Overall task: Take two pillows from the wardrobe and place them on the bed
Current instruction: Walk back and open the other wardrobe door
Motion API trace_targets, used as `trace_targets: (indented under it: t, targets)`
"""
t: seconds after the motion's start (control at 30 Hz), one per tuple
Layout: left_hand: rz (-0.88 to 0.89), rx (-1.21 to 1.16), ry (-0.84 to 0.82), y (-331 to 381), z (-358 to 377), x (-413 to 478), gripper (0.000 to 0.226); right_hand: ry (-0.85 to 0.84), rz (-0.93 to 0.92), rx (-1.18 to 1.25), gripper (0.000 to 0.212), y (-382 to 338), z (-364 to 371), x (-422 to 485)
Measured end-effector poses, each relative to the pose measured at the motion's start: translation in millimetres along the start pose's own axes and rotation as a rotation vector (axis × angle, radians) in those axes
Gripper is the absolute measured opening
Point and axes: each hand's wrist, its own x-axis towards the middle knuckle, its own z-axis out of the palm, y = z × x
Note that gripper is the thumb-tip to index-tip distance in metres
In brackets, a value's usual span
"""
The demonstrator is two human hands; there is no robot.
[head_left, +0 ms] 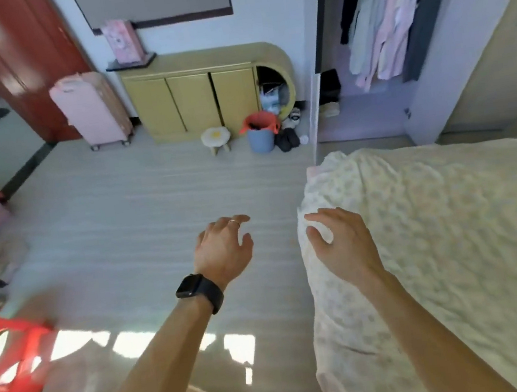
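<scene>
At far right of the room, the open wardrobe with pale walls [415, 101] shows a row of light hanging clothes [391, 16] above and a few dark and pale folded items on its floor; no pillow can be made out in it from this view. Just in front of it lies the bed under a cream floral-print cover [451, 237], its near corner rumpled, nothing resting on top.

Both hands are out in front, empty, fingers loosely spread and curled. Right hand [343, 244] hovers over the bed's left edge; whether it touches the cover cannot be told. Left hand [224, 249] hangs over the pale striped floor [138, 210], beside the bed, with a thin ring on one finger and a black smartwatch [200, 292] on the wrist.

Against the far wall: low yellow cabinet with rounded end [205, 94], small white flower-shaped stool [216, 139] in front, blue bin with orange liner [260, 132] just right of it. Pink hard-shell suitcase [92, 110] stands upright left of the cabinet, beside the dark red door [13, 63]. Red plastic items at lower left are blurred.
</scene>
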Motion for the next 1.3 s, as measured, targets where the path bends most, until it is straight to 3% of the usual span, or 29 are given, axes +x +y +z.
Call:
trace_targets:
  t: [0.27,0.73,1.07,1.3]
  targets:
    - [0.177,0.043,0.006,11.5,-27.5,241.2,0.042,0.243,0.077,-0.029,0.020,26.5,7.6,191.8]
    - [0.345,-0.020,-0.079,81.5,23.7,601.6,0.042,0.189,0.311,-0.075,0.023,144.7,47.4,498.8]
    - [0.601,-0.041,-0.263,116.5,68.7,826.4,0.040,0.294,0.550,-0.108,0.026,188.4,78.8,654.2]
    - [0.878,-0.024,-0.403,174.8,91.1,938.7,0.038,0.581,0.700,-0.233,0.021,205.3,73.0,717.1]
